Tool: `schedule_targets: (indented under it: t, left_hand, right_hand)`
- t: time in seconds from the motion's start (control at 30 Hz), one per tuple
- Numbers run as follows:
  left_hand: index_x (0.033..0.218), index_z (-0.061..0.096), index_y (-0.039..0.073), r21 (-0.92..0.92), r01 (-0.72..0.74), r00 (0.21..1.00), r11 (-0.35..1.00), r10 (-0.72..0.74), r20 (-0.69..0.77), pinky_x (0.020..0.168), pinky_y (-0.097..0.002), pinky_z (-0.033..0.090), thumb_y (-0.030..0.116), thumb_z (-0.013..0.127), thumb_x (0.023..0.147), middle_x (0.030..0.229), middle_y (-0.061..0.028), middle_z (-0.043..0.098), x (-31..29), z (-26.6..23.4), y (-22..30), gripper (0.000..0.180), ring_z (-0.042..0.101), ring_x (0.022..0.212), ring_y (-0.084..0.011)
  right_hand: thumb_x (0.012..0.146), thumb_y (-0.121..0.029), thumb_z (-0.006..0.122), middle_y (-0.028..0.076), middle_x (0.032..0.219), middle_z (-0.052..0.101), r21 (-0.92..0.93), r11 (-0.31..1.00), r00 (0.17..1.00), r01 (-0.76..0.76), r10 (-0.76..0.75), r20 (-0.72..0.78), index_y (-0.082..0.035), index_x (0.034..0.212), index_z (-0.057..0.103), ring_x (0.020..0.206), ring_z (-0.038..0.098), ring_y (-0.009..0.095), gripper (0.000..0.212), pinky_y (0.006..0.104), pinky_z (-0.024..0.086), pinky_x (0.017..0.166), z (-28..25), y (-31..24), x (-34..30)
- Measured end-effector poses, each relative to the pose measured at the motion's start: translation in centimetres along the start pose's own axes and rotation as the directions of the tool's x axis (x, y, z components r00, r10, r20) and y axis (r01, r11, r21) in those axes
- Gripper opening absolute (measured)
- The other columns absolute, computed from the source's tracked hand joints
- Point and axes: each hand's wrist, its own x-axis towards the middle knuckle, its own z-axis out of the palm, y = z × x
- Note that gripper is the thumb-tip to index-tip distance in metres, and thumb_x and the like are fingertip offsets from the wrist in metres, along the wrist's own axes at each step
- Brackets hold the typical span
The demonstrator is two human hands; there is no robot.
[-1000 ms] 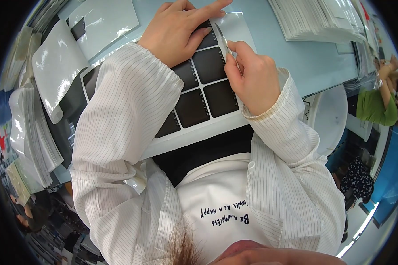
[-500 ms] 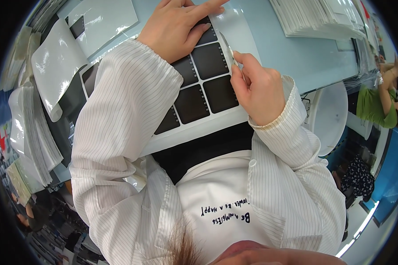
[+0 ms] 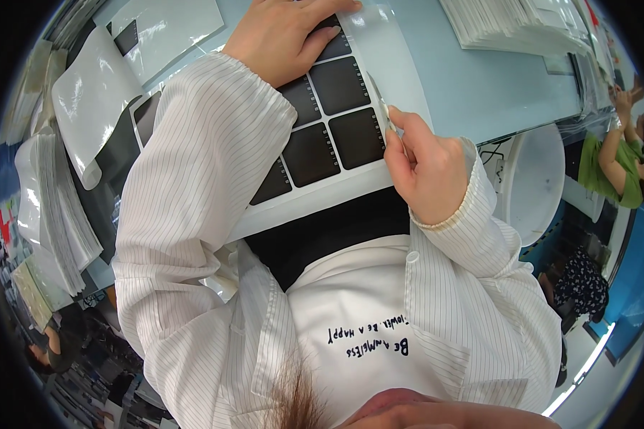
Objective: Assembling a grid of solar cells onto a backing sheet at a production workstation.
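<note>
A white sheet (image 3: 329,198) printed with rows of black rounded squares (image 3: 311,152) lies on the tabletop at my front. My left hand (image 3: 283,39) rests flat on the far part of that sheet, its fingers spread and the thumb on a black square. My right hand (image 3: 429,161) is closed around a slim, pointed, knife-like tool (image 3: 380,96), which angles away along the sheet's right side. Most of the tool's handle is hidden in my fingers. A translucent strip of sheet (image 3: 390,53) shows beyond the black squares.
Curled glossy white sheets (image 3: 96,100) lie at the left, beside a thick paper stack (image 3: 57,207). Another stack of white sheets (image 3: 504,25) is at the far right. A round white tub (image 3: 537,186) stands past the table edge. A person in green (image 3: 612,168) is farther right.
My right hand has moved nearer and slightly right, drawing the tool back along the sheet's right side. My left hand stays on the sheet, shifted slightly up in the picture.
</note>
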Motion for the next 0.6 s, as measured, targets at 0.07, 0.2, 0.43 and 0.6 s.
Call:
schedule_targets:
  t: [0.07, 0.2, 0.43, 0.6]
  left_hand:
    - [0.15, 0.038, 0.013, -0.002, -0.005, 1.0, 1.0, 0.005, 0.0, 0.097, -0.0411, 0.04, 0.011, 0.057, 0.089, 0.121, -0.0049, 0.069, -0.1, -0.1, 0.1, 0.063, 0.055, 0.092, -0.03]
    - [0.15, 0.038, 0.014, 0.007, -0.018, 1.0, 1.0, 0.018, -0.015, 0.097, -0.0408, 0.04, 0.011, 0.057, 0.09, 0.122, -0.0045, 0.068, -0.1, 0.0, -0.1, 0.063, 0.055, 0.092, -0.0299]
    - [0.149, 0.038, 0.014, 0.029, -0.009, 1.0, 1.0, 0.009, -0.007, 0.097, -0.0408, 0.04, 0.012, 0.056, 0.091, 0.122, -0.0049, 0.068, -0.1, 0.1, 0.0, 0.061, 0.055, 0.093, -0.0302]
    - [0.15, 0.038, 0.014, 0.057, -0.011, 1.0, 0.998, 0.01, 0.005, 0.097, -0.0412, 0.04, 0.012, 0.055, 0.09, 0.123, -0.0052, 0.068, -0.1, 0.0, -0.1, 0.062, 0.055, 0.093, -0.0308]
  right_hand:
    - [0.087, 0.0, 0.064, 0.007, 0.046, 0.046, -0.003, 1.0, 1.0, -0.007, 0.007, 0.016, 0.005, 0.103, 0.064, 0.035, 0.047, 0.017, 0.017, 0.0283, 0.036, 0.04, -0.3, -0.2, -0.4]
    - [0.087, 0.001, 0.064, 0.006, 0.045, 0.045, -0.028, 1.0, 0.999, -0.004, 0.005, 0.051, 0.005, 0.105, 0.064, 0.035, 0.048, 0.017, 0.018, 0.0279, 0.036, 0.039, -1.0, -0.6, -1.4]
    - [0.086, 0.004, 0.062, 0.007, 0.045, 0.045, -0.022, 0.999, 0.994, -0.025, 0.027, 0.108, 0.006, 0.108, 0.062, 0.035, 0.048, 0.017, 0.022, 0.0276, 0.034, 0.038, -1.6, -1.2, -3.5]
    - [0.086, 0.004, 0.063, 0.006, 0.045, 0.044, -0.017, 1.0, 0.995, -0.012, 0.014, 0.103, 0.007, 0.109, 0.061, 0.035, 0.047, 0.016, 0.024, 0.0276, 0.034, 0.038, -1.9, -1.3, -4.8]
